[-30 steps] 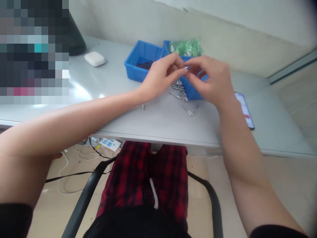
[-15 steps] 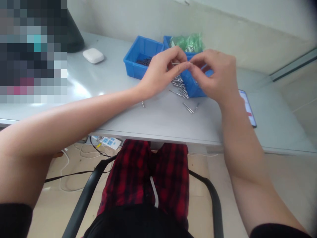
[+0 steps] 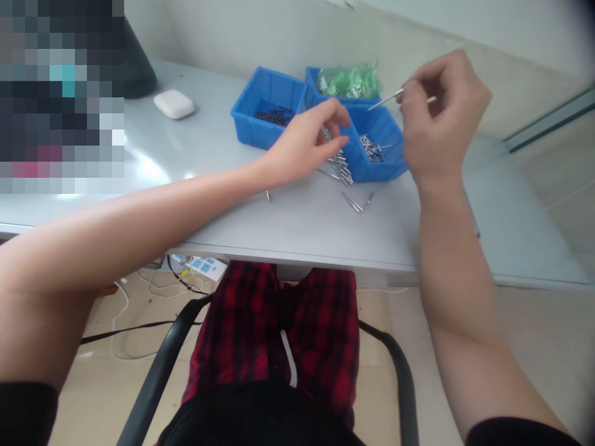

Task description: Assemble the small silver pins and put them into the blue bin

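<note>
My right hand [image 3: 441, 118] is raised above the right edge of the front blue bin [image 3: 395, 167], its fingers pinched on a thin metal pin [image 3: 385, 100] that points left. Several metal pins [image 3: 372, 148] lie inside that bin. Over the pile of silver pins [image 3: 341, 168] on the table, my left hand [image 3: 309, 139] hovers with thumb and fingers apart and nothing seen between them. Dark screws [image 3: 274, 116] lie in the left blue bin [image 3: 251, 131]. A green plastic bag [image 3: 351, 80] fills the back bin.
A few loose pins [image 3: 353, 202] lie near the table's front, and a smaller piece [image 3: 268, 196] is left of them. A white case [image 3: 174, 104] rests at the back left. My right forearm mostly hides a phone [image 3: 473, 214]. A power strip [image 3: 204, 266] shows below the table.
My right hand has moved up and right, away from my left hand, with a pin in its fingers. My left hand's fingers have parted. The front bin's contents now show.
</note>
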`<state>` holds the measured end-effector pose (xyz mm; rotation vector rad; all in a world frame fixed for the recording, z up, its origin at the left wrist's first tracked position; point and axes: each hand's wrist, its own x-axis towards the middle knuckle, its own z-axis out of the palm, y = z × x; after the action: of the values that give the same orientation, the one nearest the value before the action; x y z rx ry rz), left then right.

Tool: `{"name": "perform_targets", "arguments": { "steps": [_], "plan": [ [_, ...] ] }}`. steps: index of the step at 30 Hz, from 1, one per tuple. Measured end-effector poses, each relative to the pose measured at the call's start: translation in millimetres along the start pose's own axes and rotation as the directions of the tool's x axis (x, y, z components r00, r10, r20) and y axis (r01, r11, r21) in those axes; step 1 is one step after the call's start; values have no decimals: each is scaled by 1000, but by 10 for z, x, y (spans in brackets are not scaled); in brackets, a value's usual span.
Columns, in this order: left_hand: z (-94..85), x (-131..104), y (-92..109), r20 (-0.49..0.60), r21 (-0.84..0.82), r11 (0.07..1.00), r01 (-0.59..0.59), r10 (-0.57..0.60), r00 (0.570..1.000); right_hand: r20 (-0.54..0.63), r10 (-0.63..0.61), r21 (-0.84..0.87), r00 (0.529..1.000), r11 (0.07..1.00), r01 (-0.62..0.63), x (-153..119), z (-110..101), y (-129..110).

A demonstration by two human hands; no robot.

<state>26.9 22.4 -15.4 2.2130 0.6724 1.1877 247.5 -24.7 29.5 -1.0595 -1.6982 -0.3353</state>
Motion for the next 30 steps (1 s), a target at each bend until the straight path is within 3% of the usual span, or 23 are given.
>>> {"name": "perform_targets", "arguments": {
  "steps": [3, 6, 12, 15, 25, 27, 30],
  "plan": [
    [-20, -56, 43, 98, 46, 997, 63, -67, 993, 54, 189, -299, 981, 940, -165, 68, -57, 89],
    [-31, -90, 113, 154, 103, 992, 77, -92, 984, 195, 407, -533, 892, 808, -252, 98, -96, 78],
    [-26, -100, 83, 207, 179, 984, -11, -27, 978, 459, 581, -554, 672, 778, -294, 74, -89, -161],
    [-29, -110, 53, 236, 214, 975, -51, -1, 972, 515, 596, -554, 616, 780, -291, 71, -90, -218],
    [-63, -128, 86, 268, 313, 942, -122, 36, 963, 557, 580, -496, 595, 807, -322, 61, -92, -130],
    [-85, -117, 143, 286, 412, 893, -180, 61, 956, 546, 558, -459, 625, 823, -334, 47, -79, -123],
    [-104, -105, 204, 330, 585, 766, -267, 77, 941, 497, 493, -385, 714, 863, -328, 27, -63, -113]
  ]
}}
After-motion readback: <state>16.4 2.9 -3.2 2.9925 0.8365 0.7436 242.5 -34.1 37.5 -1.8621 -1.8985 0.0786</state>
